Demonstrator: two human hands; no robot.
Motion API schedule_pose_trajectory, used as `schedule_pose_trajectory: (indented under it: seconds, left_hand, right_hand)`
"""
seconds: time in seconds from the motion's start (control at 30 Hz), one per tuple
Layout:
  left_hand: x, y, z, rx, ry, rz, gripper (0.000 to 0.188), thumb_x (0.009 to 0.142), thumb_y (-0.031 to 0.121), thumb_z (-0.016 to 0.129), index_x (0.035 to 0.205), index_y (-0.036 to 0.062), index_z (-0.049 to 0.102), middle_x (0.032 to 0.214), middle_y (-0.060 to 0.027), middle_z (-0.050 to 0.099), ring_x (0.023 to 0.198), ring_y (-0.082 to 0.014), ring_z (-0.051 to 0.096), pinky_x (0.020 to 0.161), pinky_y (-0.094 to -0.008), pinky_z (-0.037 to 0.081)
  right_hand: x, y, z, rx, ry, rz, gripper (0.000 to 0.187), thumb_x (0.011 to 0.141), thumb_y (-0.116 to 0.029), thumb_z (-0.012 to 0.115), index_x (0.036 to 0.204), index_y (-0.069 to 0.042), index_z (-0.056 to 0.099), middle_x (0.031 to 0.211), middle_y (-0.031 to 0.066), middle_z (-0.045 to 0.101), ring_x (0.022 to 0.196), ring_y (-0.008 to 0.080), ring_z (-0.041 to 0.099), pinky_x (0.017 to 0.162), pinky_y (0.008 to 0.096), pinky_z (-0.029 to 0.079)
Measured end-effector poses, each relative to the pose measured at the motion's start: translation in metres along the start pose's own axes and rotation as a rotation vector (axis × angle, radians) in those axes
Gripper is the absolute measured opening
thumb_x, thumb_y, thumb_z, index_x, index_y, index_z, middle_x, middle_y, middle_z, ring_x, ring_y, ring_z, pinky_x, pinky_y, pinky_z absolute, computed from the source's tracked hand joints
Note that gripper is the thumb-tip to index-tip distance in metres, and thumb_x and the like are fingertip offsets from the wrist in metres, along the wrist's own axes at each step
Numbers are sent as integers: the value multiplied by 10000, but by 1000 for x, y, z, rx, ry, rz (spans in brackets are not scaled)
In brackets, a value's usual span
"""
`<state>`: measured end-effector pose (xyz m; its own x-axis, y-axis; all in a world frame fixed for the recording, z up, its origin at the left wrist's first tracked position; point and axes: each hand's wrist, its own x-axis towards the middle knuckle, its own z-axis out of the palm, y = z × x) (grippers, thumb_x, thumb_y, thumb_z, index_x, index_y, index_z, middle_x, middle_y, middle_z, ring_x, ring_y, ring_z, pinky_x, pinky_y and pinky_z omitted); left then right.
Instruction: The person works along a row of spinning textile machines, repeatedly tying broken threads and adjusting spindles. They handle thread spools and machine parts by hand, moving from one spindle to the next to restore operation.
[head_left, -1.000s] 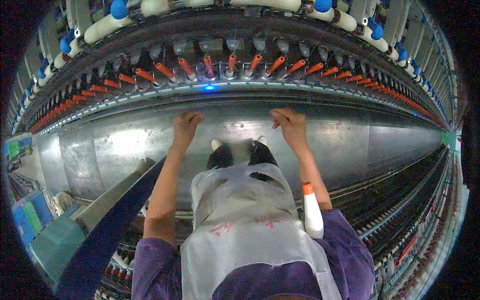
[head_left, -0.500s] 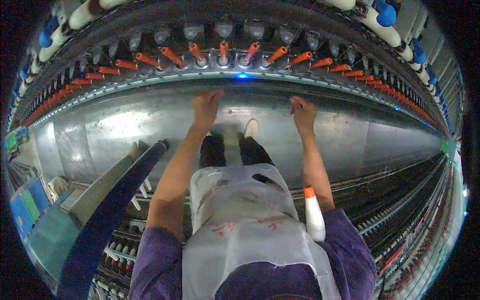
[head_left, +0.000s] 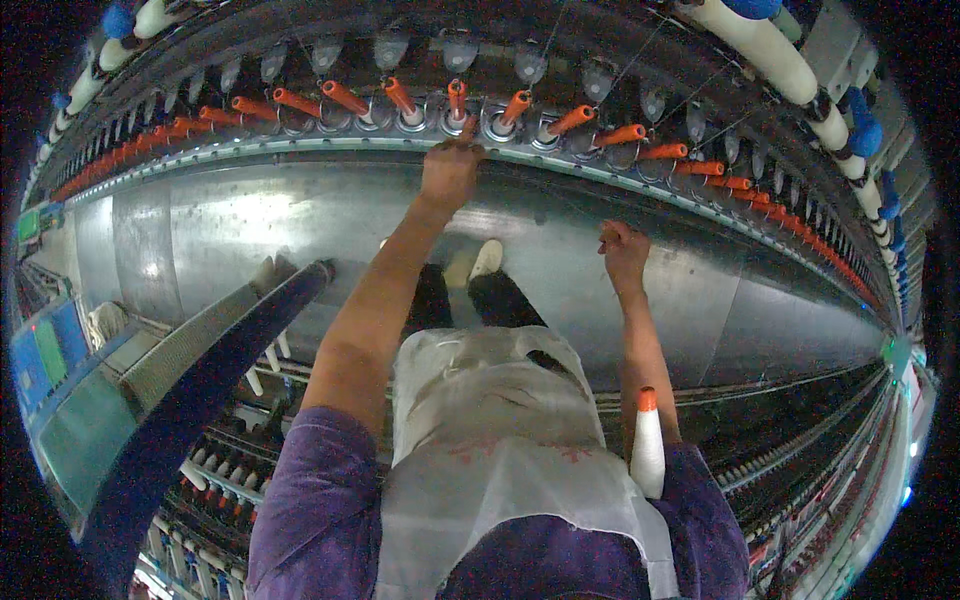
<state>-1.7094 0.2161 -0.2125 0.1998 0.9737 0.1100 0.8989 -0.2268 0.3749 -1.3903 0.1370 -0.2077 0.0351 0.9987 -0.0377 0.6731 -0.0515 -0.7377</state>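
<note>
My left hand (head_left: pixel 452 175) is at the front rail of a spinning frame, just below an orange bobbin (head_left: pixel 457 100) in the row. Its fingers are bent, with one reaching up toward the spindle base; what they grip is hidden. Lower and to the right, my right hand (head_left: pixel 626 250) hovers over the metal floor with its fingers pinched together. A faint thread-like line runs near it, but whatever it holds is too fine to make out. Grey thread guides (head_left: pixel 460 52) sit above the orange bobbins.
A white yarn cone (head_left: pixel 648 455) with an orange tip stands at my apron's (head_left: pixel 500 400) right side. White roving bobbins (head_left: pixel 760 45) with blue knobs hang overhead. A dark blue tube (head_left: pixel 220 400) slants along my left, and another machine (head_left: pixel 800 440) runs behind me.
My left hand has moved up and right onto the rail by the bobbins. My right hand has shifted slightly right and down. The view has swung, and the blue rail light no longer shows.
</note>
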Motion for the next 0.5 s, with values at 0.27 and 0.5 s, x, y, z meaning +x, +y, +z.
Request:
schedule_pose_trajectory:
  seconds: [0.27, 0.5]
  left_hand:
    - [-26, -23, 8, -211, 310, -87, 209, 690, 97, 590, 880, 102, 677, 993, -109, 649, 771, -282, 642, 654, -389, 515]
    - [-20, -30, 23, -389, 540, -522, 144, 741, 188, 684, 842, 86, 669, 753, -119, 651, 671, -289, 633, 600, -378, 478]
  right_hand:
    - [42, -14, 7, -169, -120, -127, 207, 863, -172, 553, 899, -6, 672, 563, 62, 579, 472, 116, 542, 471, 278, 456]
    - [75, -36, 38, 245, -166, 97, 148, 833, -108, 584, 885, -5, 677, 705, 74, 628, 500, 115, 541, 461, 249, 447]
